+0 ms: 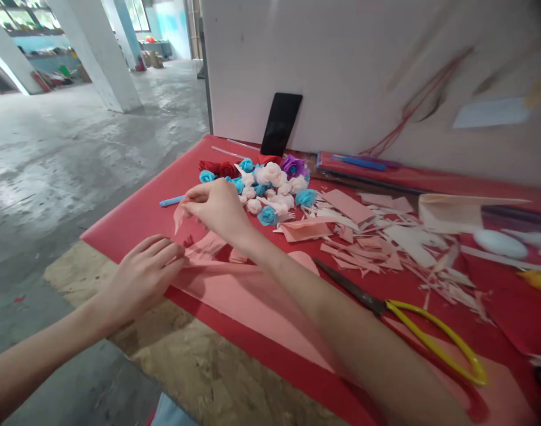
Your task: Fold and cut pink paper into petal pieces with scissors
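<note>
The right hand (219,210) has its grip closed, thumb against fingers, on a small pink paper piece (178,219), which hangs down from the fingertips over the near-left part of the red-covered desk (137,216). The left hand (148,269) is just beside it, fingers curled, at the edge of a large pink paper sheet (248,302); whether its fingers pinch anything cannot be told. Just beyond the right hand lies a cluster of made-up paper flowers: pale pink roses (270,174), blue roses (267,216), dark red roses (209,168) and a purple rose (293,165). These look finished, while the piece in the right hand is loose and shows no rolled flower shape, so it seems at an early stage. Cut pink pieces (207,245) lie between the left hand and the right forearm, and a folded pink paper (305,229) lies beside the cluster. The large sheet is mostly in one piece, so much paper appears unused. To the right, a heap of paper scraps (412,242) suggests that plenty of cutting is done. The scissors (374,303) lie out of both hands, beside the right forearm.
</note>
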The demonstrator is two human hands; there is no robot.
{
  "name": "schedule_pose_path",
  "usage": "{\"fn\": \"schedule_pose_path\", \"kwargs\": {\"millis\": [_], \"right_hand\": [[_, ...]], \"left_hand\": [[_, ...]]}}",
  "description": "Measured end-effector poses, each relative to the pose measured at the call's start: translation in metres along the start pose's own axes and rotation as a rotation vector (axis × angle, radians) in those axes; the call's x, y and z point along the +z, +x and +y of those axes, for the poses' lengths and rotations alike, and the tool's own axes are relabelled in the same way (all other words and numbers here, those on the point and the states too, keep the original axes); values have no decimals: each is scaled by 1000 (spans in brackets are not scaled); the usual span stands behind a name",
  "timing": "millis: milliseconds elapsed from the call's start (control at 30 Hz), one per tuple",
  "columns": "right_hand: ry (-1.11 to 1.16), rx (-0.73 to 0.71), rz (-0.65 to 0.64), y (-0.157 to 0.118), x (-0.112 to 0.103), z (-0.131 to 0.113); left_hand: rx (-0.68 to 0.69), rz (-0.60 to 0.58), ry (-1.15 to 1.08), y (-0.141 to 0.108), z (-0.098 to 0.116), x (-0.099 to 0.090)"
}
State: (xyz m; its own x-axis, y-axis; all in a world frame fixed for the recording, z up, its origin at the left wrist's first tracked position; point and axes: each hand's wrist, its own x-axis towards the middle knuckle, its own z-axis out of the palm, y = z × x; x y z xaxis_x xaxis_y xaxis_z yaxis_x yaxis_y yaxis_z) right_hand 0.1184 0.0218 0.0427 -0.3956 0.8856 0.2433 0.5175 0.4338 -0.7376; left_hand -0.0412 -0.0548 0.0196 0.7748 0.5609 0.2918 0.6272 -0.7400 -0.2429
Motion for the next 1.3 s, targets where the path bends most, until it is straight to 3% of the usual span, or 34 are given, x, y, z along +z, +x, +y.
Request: {"fn": "schedule_pose_path", "kwargs": {"millis": [133, 233, 400, 533, 600, 800, 867, 1067, 1300], "right_hand": [[143, 277, -136, 1, 5, 23], [159, 400, -210, -3, 6, 38], [159, 456, -277, -9, 5, 44], [117, 475, -295, -10, 10, 51], [86, 484, -288, -10, 13, 58], [27, 463, -295, -11, 16, 71], [0, 449, -297, -11, 14, 70], [-117, 399, -178, -10, 4, 66], [-196, 317, 77, -28, -25, 50]], "left_hand": [[-8, 84, 37, -11, 8, -7], [-30, 85, 43, -14, 13, -12], [-50, 110, 10, -13, 16, -26], [-94, 148, 17, -1, 5, -31], [-109, 80, -63, 10, -6, -27], [-371, -398, -403, 36, -44, 11], [-392, -416, -531, 40, -53, 22], [-343, -368, -777, 43, -57, 29], [-241, -377, -684, 46, -48, 28]]}}
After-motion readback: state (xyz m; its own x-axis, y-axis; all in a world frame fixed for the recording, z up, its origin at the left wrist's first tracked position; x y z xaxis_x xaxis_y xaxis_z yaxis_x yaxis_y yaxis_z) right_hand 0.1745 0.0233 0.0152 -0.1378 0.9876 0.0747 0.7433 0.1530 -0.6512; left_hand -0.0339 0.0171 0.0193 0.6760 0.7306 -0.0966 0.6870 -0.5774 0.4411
